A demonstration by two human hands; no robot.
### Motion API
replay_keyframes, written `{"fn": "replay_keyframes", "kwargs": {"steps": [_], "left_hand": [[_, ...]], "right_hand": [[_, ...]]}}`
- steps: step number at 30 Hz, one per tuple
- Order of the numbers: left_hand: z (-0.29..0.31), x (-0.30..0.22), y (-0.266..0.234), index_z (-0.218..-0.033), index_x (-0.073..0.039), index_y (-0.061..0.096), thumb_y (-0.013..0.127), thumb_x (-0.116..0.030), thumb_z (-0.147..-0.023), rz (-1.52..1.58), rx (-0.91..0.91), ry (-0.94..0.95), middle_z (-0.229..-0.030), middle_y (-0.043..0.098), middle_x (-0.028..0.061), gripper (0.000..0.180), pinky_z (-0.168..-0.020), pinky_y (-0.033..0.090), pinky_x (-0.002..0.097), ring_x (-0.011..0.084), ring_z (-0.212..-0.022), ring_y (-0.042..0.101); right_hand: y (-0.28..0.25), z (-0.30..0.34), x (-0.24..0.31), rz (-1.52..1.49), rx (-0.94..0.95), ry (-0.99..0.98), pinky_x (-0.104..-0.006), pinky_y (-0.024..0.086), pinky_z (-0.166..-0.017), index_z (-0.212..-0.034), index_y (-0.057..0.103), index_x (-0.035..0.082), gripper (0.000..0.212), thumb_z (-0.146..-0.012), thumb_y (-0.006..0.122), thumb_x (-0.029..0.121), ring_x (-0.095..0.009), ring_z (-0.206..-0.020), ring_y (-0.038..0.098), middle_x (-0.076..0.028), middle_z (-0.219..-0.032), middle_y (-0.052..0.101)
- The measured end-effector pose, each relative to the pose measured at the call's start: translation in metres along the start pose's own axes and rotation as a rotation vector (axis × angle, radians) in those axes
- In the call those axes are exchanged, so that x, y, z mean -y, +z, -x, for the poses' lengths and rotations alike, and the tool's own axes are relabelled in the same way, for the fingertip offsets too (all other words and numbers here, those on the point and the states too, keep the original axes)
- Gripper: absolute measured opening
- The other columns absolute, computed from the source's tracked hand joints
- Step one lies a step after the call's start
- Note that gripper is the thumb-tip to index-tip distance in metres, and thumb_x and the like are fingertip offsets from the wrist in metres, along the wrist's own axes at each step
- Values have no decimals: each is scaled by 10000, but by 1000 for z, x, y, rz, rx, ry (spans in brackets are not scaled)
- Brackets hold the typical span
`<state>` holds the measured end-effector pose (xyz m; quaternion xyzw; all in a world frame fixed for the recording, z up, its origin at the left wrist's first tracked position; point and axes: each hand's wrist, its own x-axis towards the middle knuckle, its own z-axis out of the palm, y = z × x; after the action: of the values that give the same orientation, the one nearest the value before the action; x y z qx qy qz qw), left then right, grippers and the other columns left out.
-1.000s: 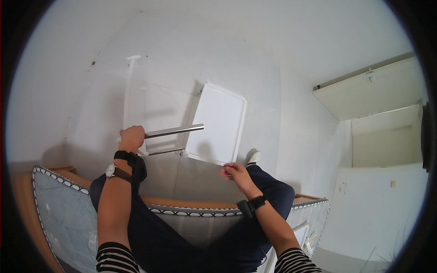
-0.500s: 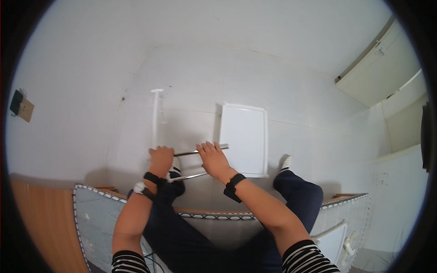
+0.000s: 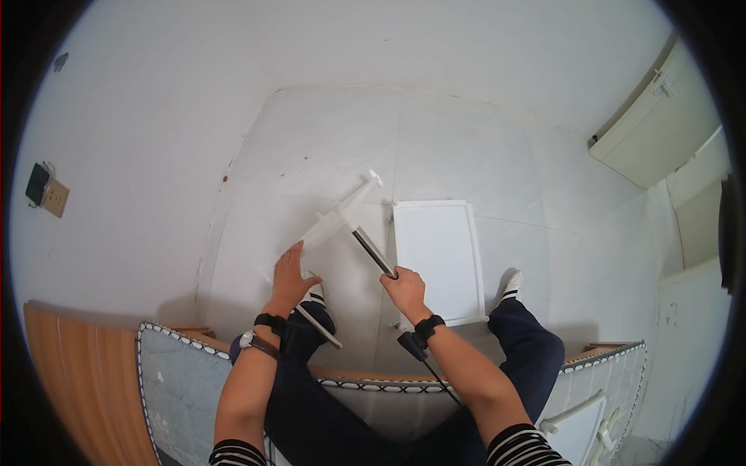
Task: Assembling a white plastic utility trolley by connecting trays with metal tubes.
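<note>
My right hand [image 3: 406, 291] is closed round the near end of a shiny metal tube [image 3: 371, 250]. The tube's far end meets a long white plastic bracket [image 3: 342, 215], which is held slantwise above the floor. My left hand [image 3: 287, 281] is beside the bracket's near end, fingers stretched and thumb apart; whether the fingertips touch it I cannot tell. Below that hand a second, pale tube [image 3: 320, 328] slants past my left shoe; whether it joins the bracket is hidden. A white rectangular panel [image 3: 439, 260] with a raised rim lies on the floor to the right.
I am sitting on a cloth-covered seat [image 3: 186, 377] with a braided edge. To its right lies another white panel [image 3: 575, 427] with white plastic parts. White shoes [image 3: 511, 286] stand on the tiled floor. A wall socket [image 3: 56, 198] is at left, a pale cabinet door [image 3: 653, 116] at far right.
The bracket has swung from pointing straight away to slanting right. My right hand now grips the metal tube's near end. My left hand has opened, and the second tube's near end has tipped down.
</note>
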<state>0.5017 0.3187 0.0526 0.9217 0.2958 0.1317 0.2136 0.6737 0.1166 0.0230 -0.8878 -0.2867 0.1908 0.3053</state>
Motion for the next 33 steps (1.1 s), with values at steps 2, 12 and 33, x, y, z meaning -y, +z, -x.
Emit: {"fn": "replay_keyframes", "kwargs": {"steps": [2,12,33], "left_hand": [[-14,-10,-1,-1199,-59,489,773,-189,-664,-53,-28,-11,-1116,547,141,620,-897,416,409,332,-1076,504],[-1,-103,-143,-758,-32,519,606,12,-656,-53,-490,376,-711,519,147,141,-554,430,431,374,-665,539],[237,-169,-356,-809,-3,565,593,25,-594,-222,-932,356,-710,531,145,219,-525,406,364,340,-618,543]], "right_hand": [[-5,0,-5,-70,-62,40,-444,458,-570,-641,582,32,303,-737,590,320,-383,-639,586,-193,-640,595],[-138,47,76,-374,-50,-560,-353,352,-454,-580,463,18,438,-813,690,311,-242,-424,382,-86,-451,418],[-210,267,232,-310,353,-760,-333,391,-467,-654,540,-11,306,-787,678,228,-217,-446,469,-95,-507,489]]}}
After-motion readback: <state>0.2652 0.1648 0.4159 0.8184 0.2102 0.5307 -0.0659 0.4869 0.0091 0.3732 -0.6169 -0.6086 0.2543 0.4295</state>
